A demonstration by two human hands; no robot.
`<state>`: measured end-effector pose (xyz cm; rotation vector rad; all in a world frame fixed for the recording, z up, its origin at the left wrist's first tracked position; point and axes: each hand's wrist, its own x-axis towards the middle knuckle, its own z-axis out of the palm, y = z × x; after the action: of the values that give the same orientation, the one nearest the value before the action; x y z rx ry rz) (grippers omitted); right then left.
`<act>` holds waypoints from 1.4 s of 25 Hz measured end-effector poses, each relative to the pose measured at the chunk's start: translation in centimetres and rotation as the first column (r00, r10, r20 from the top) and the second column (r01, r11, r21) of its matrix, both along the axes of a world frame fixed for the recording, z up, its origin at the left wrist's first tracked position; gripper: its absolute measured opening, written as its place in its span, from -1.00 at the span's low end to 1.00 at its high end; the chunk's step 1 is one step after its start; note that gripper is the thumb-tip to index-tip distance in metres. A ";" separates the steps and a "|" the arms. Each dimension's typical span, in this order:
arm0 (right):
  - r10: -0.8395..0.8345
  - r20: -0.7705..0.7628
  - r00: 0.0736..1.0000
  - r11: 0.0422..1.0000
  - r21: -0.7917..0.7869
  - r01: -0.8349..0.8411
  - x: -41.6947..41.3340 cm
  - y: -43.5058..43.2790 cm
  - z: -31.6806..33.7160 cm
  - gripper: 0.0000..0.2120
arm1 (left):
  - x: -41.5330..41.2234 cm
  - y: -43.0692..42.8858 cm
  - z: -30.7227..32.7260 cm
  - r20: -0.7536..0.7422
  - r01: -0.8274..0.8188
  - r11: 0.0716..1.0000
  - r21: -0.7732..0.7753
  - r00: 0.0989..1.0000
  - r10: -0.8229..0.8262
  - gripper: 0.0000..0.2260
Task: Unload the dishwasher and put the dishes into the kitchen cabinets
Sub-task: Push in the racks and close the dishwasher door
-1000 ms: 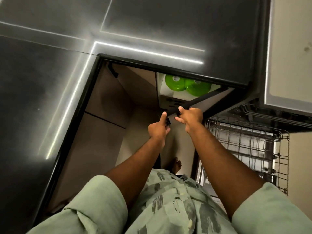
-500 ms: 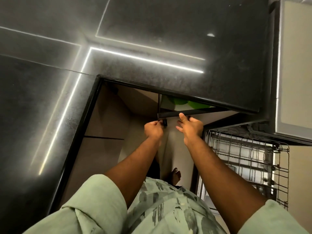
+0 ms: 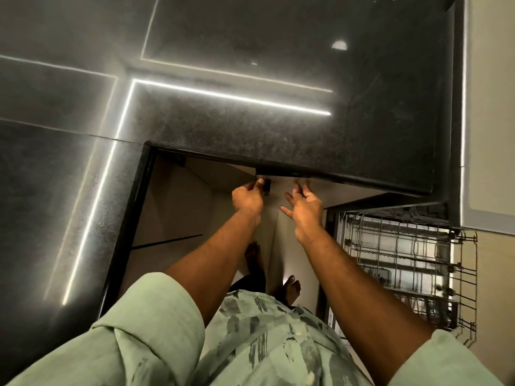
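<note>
A beige drawer front (image 3: pixel 281 190) sits almost flush under the black countertop edge (image 3: pixel 306 174). My left hand (image 3: pixel 249 197) pinches the drawer's small black handle (image 3: pixel 267 186). My right hand (image 3: pixel 305 208) is just to its right, fingers spread against the drawer front and holding nothing. The green dishes inside the drawer are hidden. To the right, the dishwasher's wire rack (image 3: pixel 404 263) is pulled out, and I see no dishes in the part that shows.
The dark speckled countertop (image 3: pixel 250 129) wraps the corner at left and ahead, with light strips reflected in it. A pale cabinet door (image 3: pixel 490 107) stands at the far right. My bare feet (image 3: pixel 291 288) are on the floor between the cabinets and the rack.
The drawer slid in from open to nearly shut, hiding the green dishes. Both hands moved forward with it, and my right hand's fingers have spread open.
</note>
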<state>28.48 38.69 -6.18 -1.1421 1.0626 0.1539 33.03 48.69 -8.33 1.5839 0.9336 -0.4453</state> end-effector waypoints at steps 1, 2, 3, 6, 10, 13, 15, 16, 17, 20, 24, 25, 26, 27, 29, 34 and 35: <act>0.029 0.007 1.000 0.999 0.016 -0.029 0.1 0.1 0.0 -0.53 | 0.5 -0.1 0.1 -0.008 -0.014 1.000 -0.026 1.000 0.014 -0.72; 0.060 0.016 0.998 0.998 0.030 -0.060 0.2 0.1 -0.1 -0.52 | 1.0 -0.3 0.2 -0.020 -0.034 0.998 -0.051 0.999 0.033 -0.72; 0.085 0.023 0.996 0.995 0.043 -0.086 0.4 0.1 -0.1 -0.50 | 1.4 -0.4 0.3 -0.024 -0.056 0.996 -0.072 0.998 0.055 -0.73; 0.107 0.026 0.994 0.992 0.061 -0.108 1.7 -0.1 0.1 -0.50 | 2.6 -1.0 0.9 -0.040 -0.111 0.986 -0.128 0.994 0.106 -0.77; 0.073 0.001 0.997 0.988 0.139 -0.073 3.1 0.3 0.5 -0.54 | 3.1 -1.0 1.5 -0.030 0.036 0.999 -0.007 0.999 -0.036 -0.64; 0.073 -0.007 0.997 0.988 0.139 -0.071 3.6 1.2 0.5 -0.46 | 2.6 -0.5 1.9 -0.052 0.223 0.969 0.109 0.975 -0.218 -0.66; 0.059 -0.013 0.998 0.993 0.101 -0.058 3.7 1.1 0.6 -0.49 | 2.4 0.0 2.0 -0.056 0.388 0.909 0.154 0.922 -0.384 -0.70; 0.078 -0.026 0.997 0.994 0.079 -0.076 3.6 0.9 0.8 -0.51 | 2.2 0.3 2.1 -0.048 0.464 0.871 0.163 0.885 -0.463 -0.69; 0.101 -0.041 0.994 0.993 0.061 -0.099 3.2 0.5 1.2 -0.53 | 1.7 0.6 2.0 -0.038 0.526 0.833 0.171 0.848 -0.528 -0.66; 0.153 -0.052 0.987 0.988 0.001 -0.153 1.3 -1.4 2.2 -0.45 | 0.2 0.8 1.8 -0.055 0.649 0.727 0.227 0.753 -0.655 -0.52; 0.253 -0.033 0.967 0.965 -0.060 -0.254 -3.0 -4.2 2.9 -0.32 | -3.3 0.1 2.7 -0.020 0.694 0.661 0.287 0.694 -0.720 -0.46; 0.288 -0.033 0.957 0.954 -0.076 -0.290 -4.3 -4.9 2.9 -0.31 | -4.4 -0.1 3.1 -0.006 0.703 0.644 0.302 0.677 -0.736 -0.45; 0.332 -0.037 0.943 0.937 -0.102 -0.334 -5.6 -5.6 2.8 -0.29 | -5.7 -0.3 3.4 0.003 0.713 0.623 0.321 0.657 -0.754 -0.43; 0.366 -0.038 0.930 0.921 -0.129 -0.368 -6.9 -6.2 2.7 -0.28 | -7.0 -0.6 3.6 0.006 0.723 0.601 0.340 0.638 -0.770 -0.42; 0.363 -0.010 0.932 0.920 -0.154 -0.361 -9.4 -7.1 2.7 -0.30 | -9.7 -1.1 3.7 -0.010 0.745 0.555 0.369 0.601 -0.800 -0.41; 0.314 0.067 0.947 0.945 -0.121 -0.304 -15.3 -8.7 2.9 -0.37 | -15.9 -1.7 4.6 -0.045 0.750 0.497 0.437 0.570 -0.821 -0.42; 0.322 0.067 0.944 0.942 -0.121 -0.312 -16.5 -9.1 2.9 -0.37 | -17.2 -1.8 5.0 -0.047 0.746 0.491 0.450 0.569 -0.821 -0.42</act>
<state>11.96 29.64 -3.31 -1.4043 0.8127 0.3011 15.80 46.92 -3.31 2.4069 0.0639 -0.7562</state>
